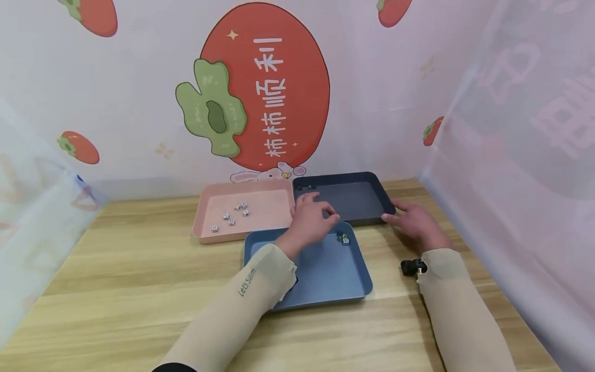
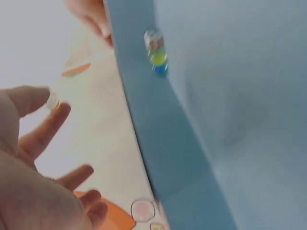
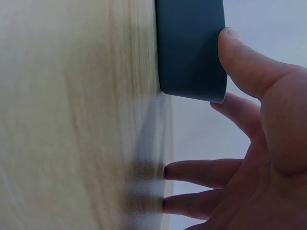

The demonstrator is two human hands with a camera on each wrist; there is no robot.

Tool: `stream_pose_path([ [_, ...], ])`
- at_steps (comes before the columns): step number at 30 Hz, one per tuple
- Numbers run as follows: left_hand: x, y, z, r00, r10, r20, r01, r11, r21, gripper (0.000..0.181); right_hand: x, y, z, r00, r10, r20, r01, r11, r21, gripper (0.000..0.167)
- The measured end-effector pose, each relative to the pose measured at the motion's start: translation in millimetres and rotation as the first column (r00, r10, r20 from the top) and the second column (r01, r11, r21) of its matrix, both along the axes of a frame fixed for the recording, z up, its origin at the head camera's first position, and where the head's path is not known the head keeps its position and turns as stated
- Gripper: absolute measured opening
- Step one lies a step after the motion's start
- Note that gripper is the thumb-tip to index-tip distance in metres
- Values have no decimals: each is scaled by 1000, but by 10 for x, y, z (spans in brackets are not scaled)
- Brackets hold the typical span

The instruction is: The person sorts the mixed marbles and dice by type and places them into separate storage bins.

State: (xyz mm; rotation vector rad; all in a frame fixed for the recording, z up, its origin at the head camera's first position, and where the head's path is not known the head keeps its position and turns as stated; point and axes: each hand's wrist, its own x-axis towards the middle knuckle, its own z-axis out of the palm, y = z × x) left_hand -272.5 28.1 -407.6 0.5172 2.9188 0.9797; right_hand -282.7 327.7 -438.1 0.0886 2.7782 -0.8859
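Note:
My left hand [image 1: 310, 219] hovers over the far part of the blue tray [image 1: 325, 281]. Between thumb and index finger it pinches a small clear marble [image 2: 53, 101] with a yellowish tint; its other fingers are spread. A white die [image 1: 345, 241] and a few blue and yellow marbles [image 2: 158, 58] lie in that tray's far right corner. My right hand [image 1: 415, 222] grips the near right corner of the dark grey tray [image 1: 358, 201], thumb [image 3: 235, 48] and index finger on its rim. More small dark marbles [image 1: 307, 187] sit in the dark tray's far left corner.
Left of the dark tray stands a pink tray [image 1: 209, 206] with several white dice [image 1: 231, 222]. A small black object [image 1: 411, 267] is by the right sleeve's cuff. Printed cloth walls [image 1: 372, 103] enclose the wooden table [image 1: 153, 279] at the back and sides.

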Motion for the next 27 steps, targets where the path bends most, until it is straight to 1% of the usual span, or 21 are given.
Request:
stream_pose_path([
  [2, -52, -63, 54, 999, 46, 1, -46, 998, 39, 19, 0, -10, -11, 1000, -11, 8, 11, 1000, -2, 91],
  [5, -140, -135, 105, 995, 95, -21, -94, 994, 54, 18, 3, -19, -18, 999, -27, 17, 27, 1000, 7, 91],
  [9, -278, -211, 104, 990, 135, -47, -135, 991, 14, 20, -3, -29, -15, 999, -32, 12, 32, 999, 17, 91],
  [12, -361, -264, 84, 988, 152, -36, -154, 987, -41, 21, -8, -36, -10, 1000, -23, 1, 23, 1000, 19, 90],
  [17, -440, -323, 46, 986, 168, -7, -168, 979, -118, 23, -11, -32, -2, 1000, -4, -14, 4, 1000, 16, 89],
  [23, -489, -367, -7, 985, 172, -10, -171, 972, -160, 21, -8, -37, -6, 1000, -2, -14, 2, 1000, -10, 92],
  [27, -514, -365, -33, 986, 169, -3, -166, 966, -197, 21, 30, -20, -25, 1000, 1, -12, -1, 1000, -5, 89],
])
